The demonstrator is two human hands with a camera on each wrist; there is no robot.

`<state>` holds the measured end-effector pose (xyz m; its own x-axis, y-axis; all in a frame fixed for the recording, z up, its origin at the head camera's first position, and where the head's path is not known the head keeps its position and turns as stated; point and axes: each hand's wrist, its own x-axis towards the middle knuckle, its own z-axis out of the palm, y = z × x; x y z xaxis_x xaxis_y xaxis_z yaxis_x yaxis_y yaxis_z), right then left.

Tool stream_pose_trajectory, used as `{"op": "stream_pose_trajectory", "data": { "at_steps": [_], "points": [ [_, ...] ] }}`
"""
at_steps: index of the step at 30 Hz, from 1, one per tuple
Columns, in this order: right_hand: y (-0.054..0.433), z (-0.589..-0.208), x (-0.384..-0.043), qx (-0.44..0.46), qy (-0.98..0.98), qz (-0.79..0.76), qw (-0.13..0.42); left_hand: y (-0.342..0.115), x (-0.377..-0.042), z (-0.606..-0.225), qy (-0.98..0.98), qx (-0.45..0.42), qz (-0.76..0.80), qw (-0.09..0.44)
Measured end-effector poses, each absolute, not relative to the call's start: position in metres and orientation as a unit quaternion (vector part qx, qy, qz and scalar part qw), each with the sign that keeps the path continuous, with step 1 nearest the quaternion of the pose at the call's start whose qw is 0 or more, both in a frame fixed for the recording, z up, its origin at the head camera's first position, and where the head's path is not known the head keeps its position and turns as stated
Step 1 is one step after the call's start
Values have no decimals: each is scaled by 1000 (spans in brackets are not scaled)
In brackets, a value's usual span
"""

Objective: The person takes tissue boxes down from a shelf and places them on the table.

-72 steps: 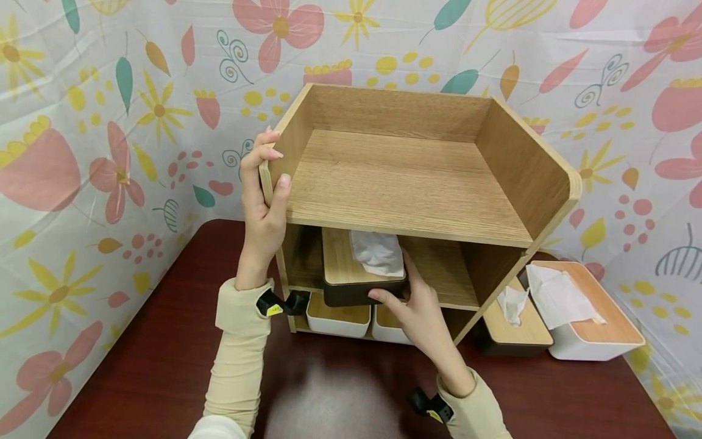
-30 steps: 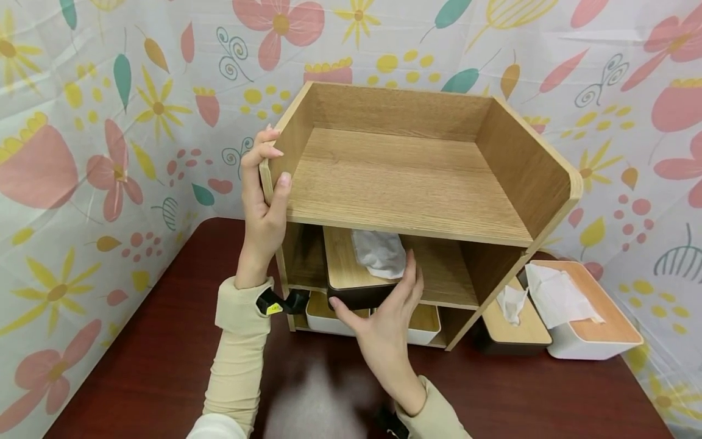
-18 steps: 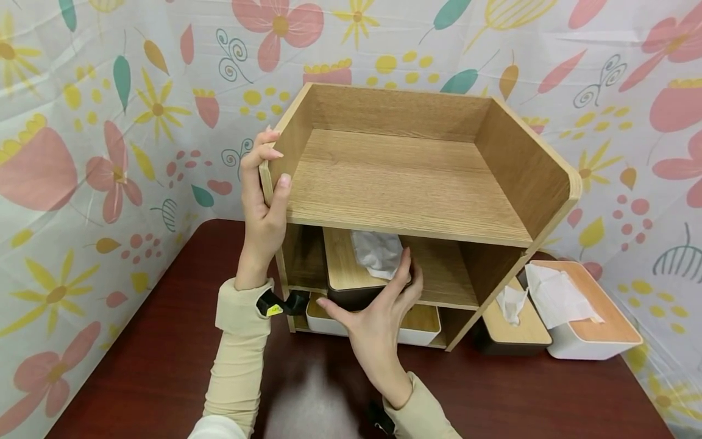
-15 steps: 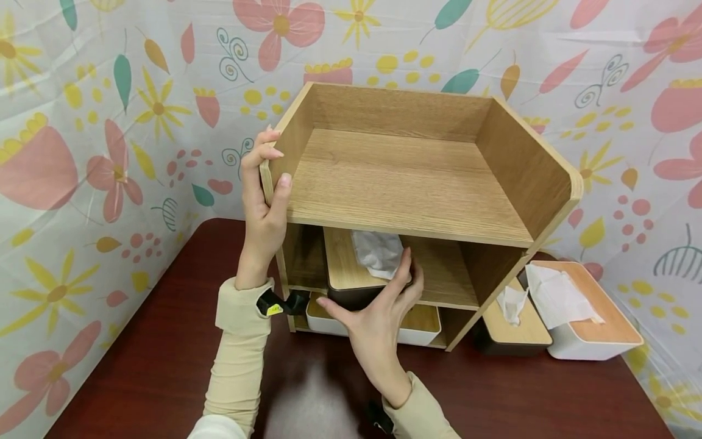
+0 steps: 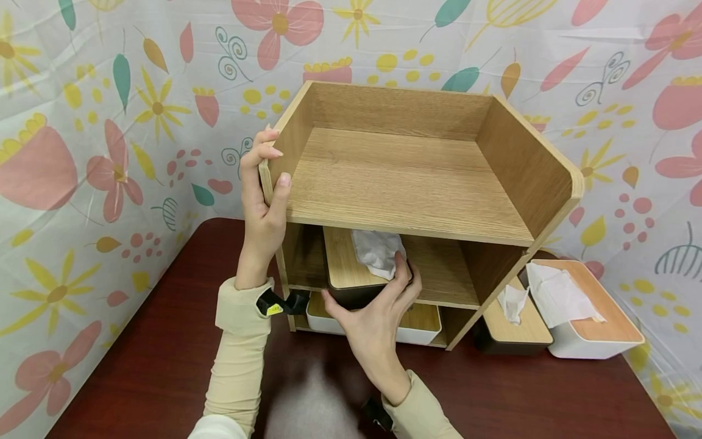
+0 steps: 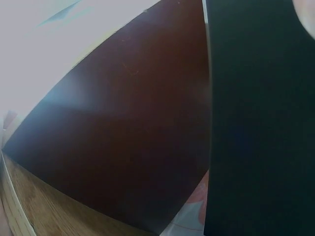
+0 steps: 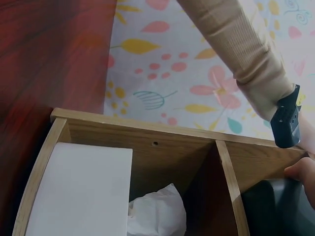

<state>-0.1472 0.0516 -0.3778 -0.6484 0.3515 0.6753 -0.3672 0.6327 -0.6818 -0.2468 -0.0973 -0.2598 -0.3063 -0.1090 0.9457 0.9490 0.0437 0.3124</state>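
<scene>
A dark tissue box with a light wooden lid (image 5: pixel 348 262) stands in the middle compartment of the wooden shelf (image 5: pixel 406 183). White tissue (image 5: pixel 378 251) sticks out of its top. My right hand (image 5: pixel 378 329) spans the box's front, thumb at the lower left corner and fingers at the right corner. In the right wrist view, a thumb touches the dark side of this box (image 7: pixel 270 209). My left hand (image 5: pixel 263 207) grips the upper left side panel of the shelf, fingers over its edge. Dark material (image 6: pixel 261 123) fills the right of the left wrist view.
White boxes with wooden tops (image 5: pixel 422 329) sit in the bottom compartment, partly hidden by the right hand. Right of the shelf stand a dark tissue box (image 5: pixel 518 323) and a white one (image 5: pixel 598 335). The dark red table (image 5: pixel 153 360) lies before a floral curtain (image 5: pixel 164 73).
My right hand has shifted left from the box's right side to across its front. The box has moved slightly right. Most recently the thumb has risen closer to the box. My left hand stays put.
</scene>
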Motion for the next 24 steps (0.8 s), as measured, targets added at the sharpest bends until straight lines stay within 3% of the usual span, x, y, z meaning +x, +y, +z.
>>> {"op": "stream_pose_trajectory", "data": {
  "at_steps": [24],
  "points": [
    [60,-383,-151,44,-781,417,463,-97,-248,-261,-559,-376,-580,457]
  ]
}}
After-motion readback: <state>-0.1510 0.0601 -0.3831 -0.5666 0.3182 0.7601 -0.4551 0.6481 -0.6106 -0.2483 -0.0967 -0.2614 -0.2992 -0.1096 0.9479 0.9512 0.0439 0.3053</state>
